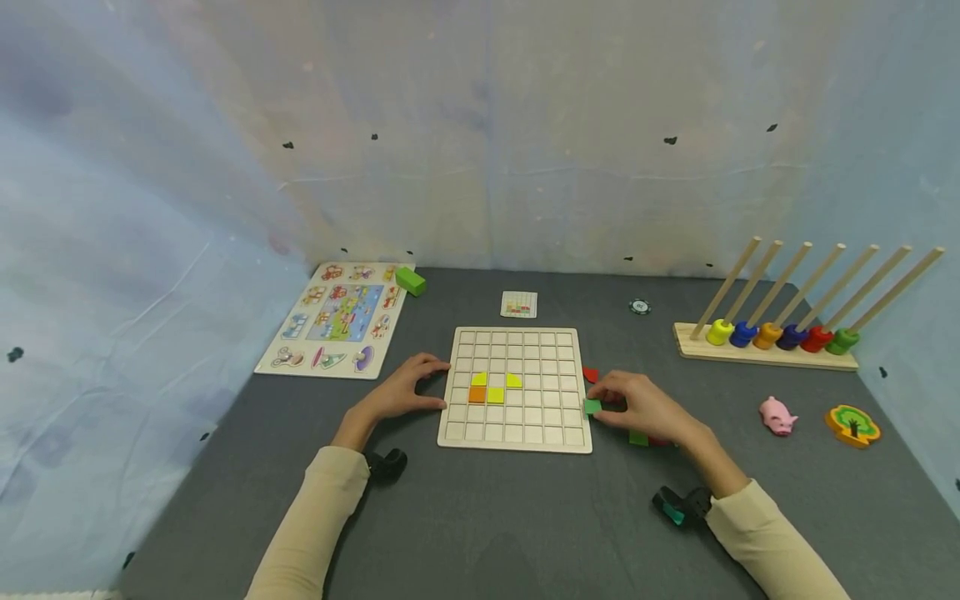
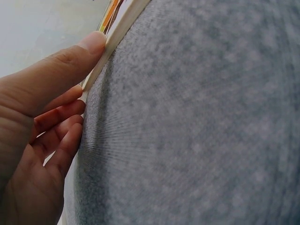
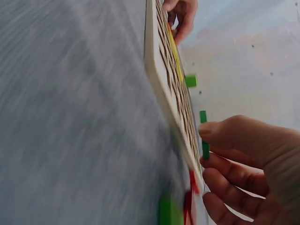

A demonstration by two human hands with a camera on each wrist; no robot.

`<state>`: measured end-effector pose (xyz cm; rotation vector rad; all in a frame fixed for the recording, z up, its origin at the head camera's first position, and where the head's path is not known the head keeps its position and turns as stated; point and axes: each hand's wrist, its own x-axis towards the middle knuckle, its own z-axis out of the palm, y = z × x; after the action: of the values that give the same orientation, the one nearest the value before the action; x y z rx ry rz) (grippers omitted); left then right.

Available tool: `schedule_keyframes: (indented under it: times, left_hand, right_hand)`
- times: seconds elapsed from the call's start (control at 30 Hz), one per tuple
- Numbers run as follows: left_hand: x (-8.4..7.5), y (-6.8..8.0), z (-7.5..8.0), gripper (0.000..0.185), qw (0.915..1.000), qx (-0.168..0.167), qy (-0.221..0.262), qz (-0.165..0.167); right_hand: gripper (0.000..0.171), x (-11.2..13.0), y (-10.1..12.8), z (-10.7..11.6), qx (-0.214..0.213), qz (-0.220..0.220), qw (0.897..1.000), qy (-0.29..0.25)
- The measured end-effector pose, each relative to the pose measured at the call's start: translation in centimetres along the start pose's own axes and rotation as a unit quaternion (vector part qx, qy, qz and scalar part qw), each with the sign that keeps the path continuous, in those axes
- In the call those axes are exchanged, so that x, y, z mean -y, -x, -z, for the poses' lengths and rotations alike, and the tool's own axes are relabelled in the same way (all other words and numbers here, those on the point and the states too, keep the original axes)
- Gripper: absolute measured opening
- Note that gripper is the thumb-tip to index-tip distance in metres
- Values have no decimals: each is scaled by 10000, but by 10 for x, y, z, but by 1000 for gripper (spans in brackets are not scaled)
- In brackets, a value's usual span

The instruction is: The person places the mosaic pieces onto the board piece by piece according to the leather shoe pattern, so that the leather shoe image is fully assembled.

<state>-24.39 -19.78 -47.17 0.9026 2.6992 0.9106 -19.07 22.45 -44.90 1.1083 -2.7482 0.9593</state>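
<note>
A wooden grid board (image 1: 551,417) lies in the middle of the table, with yellow pieces (image 1: 496,395) and an orange square (image 1: 477,394) in its cells. At its left edge my left hand (image 1: 401,390) rests, thumb and fingertips touching the rim, as the left wrist view also shows. My right hand (image 1: 637,406) pinches a green square tile (image 1: 592,407) between thumb and fingers, over the board's right edge. In the right wrist view that tile (image 3: 204,136) is seen edge-on, above the board's surface. A red piece (image 1: 591,375) lies just past the right edge.
Green (image 1: 638,438) and red pieces lie under my right hand. Behind the board are a small pattern card (image 1: 519,304) and a chip (image 1: 640,307). A picture puzzle (image 1: 300,333) with a green block (image 1: 410,281) is left; a peg stand (image 1: 765,355), toy pig (image 1: 777,416) and tree piece (image 1: 852,426) are right.
</note>
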Motion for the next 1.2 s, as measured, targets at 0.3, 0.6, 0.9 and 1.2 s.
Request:
schedule_keyframes:
  times: [0.3, 0.6, 0.9, 1.2]
  left_hand:
    - [0, 0, 0, 68, 10000, -3, -17, -29]
    - [-1, 0, 1, 68, 10000, 9, -53, -32]
    - [-1, 0, 1, 67, 10000, -10, -46, -15]
    - [0, 0, 0, 67, 10000, -30, 3, -36]
  right_hand:
    - [28, 27, -40, -18, -385, 436, 9982, -141]
    - [22, 57, -77, -55, -183, 864, 9959, -206]
    - [19, 70, -95, -85, -239, 1074, 9939, 123]
    - [13, 75, -100, -97, -293, 1036, 9931, 466]
